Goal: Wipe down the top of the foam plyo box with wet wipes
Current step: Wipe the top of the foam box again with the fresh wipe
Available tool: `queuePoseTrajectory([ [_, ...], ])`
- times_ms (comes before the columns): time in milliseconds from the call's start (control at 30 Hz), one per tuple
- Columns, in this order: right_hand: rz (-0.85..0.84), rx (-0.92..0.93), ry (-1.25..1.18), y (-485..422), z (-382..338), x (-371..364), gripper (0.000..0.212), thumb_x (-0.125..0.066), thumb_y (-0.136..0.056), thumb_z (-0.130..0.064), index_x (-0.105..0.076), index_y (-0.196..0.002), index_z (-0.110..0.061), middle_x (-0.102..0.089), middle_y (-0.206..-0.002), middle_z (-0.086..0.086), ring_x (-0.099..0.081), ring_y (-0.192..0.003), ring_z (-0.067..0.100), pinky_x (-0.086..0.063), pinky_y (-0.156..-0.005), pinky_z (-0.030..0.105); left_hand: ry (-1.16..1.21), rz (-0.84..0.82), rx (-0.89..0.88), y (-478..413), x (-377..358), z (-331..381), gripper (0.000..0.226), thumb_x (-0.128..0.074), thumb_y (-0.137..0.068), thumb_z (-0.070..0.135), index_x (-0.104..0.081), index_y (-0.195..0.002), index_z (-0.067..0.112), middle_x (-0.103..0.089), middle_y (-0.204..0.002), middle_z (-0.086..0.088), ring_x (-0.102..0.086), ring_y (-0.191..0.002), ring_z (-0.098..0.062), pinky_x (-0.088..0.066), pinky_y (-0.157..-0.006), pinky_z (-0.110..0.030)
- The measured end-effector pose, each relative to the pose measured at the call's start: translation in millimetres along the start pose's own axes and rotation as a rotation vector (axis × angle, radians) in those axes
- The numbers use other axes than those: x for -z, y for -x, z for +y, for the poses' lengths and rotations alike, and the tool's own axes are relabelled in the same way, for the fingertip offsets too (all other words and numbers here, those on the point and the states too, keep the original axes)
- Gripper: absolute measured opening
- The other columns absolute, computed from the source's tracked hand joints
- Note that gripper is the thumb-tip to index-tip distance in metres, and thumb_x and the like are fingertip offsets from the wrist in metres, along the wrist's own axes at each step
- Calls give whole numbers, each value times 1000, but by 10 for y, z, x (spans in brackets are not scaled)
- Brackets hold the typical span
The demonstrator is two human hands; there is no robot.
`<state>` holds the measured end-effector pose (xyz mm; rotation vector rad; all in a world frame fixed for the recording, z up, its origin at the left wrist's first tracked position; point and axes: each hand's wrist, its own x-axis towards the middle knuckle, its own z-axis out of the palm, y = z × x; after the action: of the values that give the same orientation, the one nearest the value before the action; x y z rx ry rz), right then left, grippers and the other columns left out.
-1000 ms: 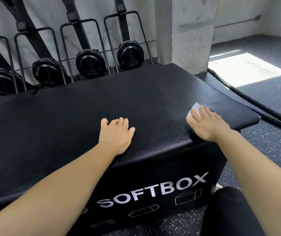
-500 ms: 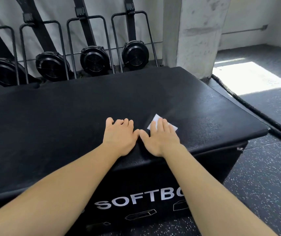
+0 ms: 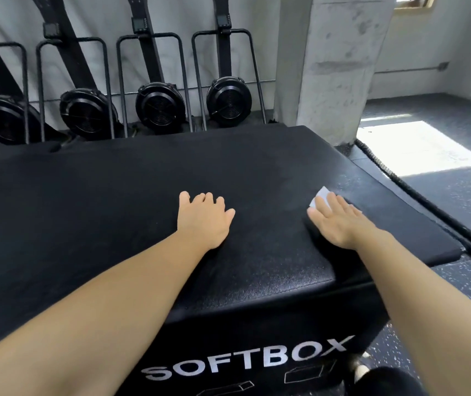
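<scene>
A large black foam plyo box (image 3: pixel 120 201) marked SOFTBOX fills the middle of the view. My left hand (image 3: pixel 204 220) rests flat on its top near the front edge, holding nothing. Further right, my right hand (image 3: pixel 335 222) presses a white wet wipe (image 3: pixel 321 195) flat against the box top with straight fingers. Only the wipe's far corner shows beyond my fingertips. The surface around the wipe has a faint damp sheen.
Several black rowing machines (image 3: pixel 158 108) stand upright against the wall behind the box. A concrete pillar (image 3: pixel 331 67) rises at the back right. A thick black rope (image 3: pixel 417 201) lies on the speckled rubber floor (image 3: pixel 457 304) to the right.
My right hand slid the wipe left until it met my left hand, then back right toward the box's right edge. My left hand stayed in place.
</scene>
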<state>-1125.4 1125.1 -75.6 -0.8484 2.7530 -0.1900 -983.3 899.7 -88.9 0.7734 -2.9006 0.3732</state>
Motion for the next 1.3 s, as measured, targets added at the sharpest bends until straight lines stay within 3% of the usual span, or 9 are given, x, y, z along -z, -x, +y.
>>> queuePoseTrajectory([
  [133, -15, -76, -10, -86, -13, 15, 65, -12, -102, -51, -6, -159, -19, 8, -166, 6, 11, -152, 18, 2, -123, 40, 14, -79, 11, -164, -132, -3, 49, -14, -100, 44, -43, -131, 19, -48, -118, 0, -42, -120, -20, -17, -102, -47],
  [300, -6, -117, 20, -91, -454, -163, 81, -10, -99, -63, 5, -158, -9, 15, -164, 16, 16, -152, 27, 8, -123, 41, 0, 51, -42, -123, -222, 28, 56, 1, -89, 29, -46, -115, 17, -41, -97, 3, -41, -94, -20, -22, -85, -45],
  [467, -42, 75, -29, -44, -1084, -338, 82, -9, -98, -64, 6, -158, -11, 8, -165, 13, 12, -151, 26, 6, -121, 39, -3, -23, -11, -147, -259, 22, 55, -10, -97, 39, -27, -145, 17, -44, -125, 3, -42, -118, -18, -19, -100, -47],
  [600, -123, 220, -75, -156, -1278, -387, 67, -7, -102, -52, 7, -159, -21, 21, -164, 7, 23, -150, 19, 11, -122, 37, -22, -35, -45, -140, -263, -1, 49, -24, -94, 37, -31, -139, 20, -44, -126, 6, -43, -116, -16, -20, -97, -45],
  [733, -63, 252, -59, -375, -1013, -255, 58, -11, -103, -46, -15, -156, -23, 4, -166, 4, 9, -152, 18, 2, -121, 37, -30, 19, -51, -130, -246, 8, 49, -10, -98, 42, -41, -129, 20, -49, -111, 7, -48, -106, -18, -17, -95, -45],
  [800, -29, 210, -37, -502, -842, -186, 52, -13, -104, -41, -24, -151, -23, -5, -163, 6, -1, -150, 21, -3, -120, 38, -62, 38, -63, -133, -245, -1, 51, -9, -98, 42, -44, -128, 20, -51, -109, 6, -50, -103, -19, -16, -96, -46],
  [933, -19, 78, -54, -748, -522, -36, 54, -13, -104, -43, -21, -154, -24, -4, -165, 5, -2, -152, 24, -5, -122, 42, -90, 32, -86, -164, -243, -12, 60, -6, -97, 43, -38, -140, 18, -54, -115, 3, -53, -108, -21, -9, -102, -48],
  [1067, 37, -52, -74, -884, -297, 119, 50, -18, -103, -39, -33, -145, -17, -24, -153, 10, -17, -144, 26, -12, -118, 45, -102, 54, -101, -163, -238, -20, 59, -7, -96, 43, -41, -137, 17, -53, -103, 5, -54, -98, -21, -9, -103, -48],
  [1300, 30, -160, -8, -818, -705, -18, 75, -12, -102, -57, -4, -159, -9, 0, -165, 17, 3, -151, 29, 0, -121, 40, -101, 55, -96, -156, -225, -15, 59, -7, -96, 43, -43, -135, 18, -55, -104, 6, -54, -101, -20, -7, -103, -47],
])
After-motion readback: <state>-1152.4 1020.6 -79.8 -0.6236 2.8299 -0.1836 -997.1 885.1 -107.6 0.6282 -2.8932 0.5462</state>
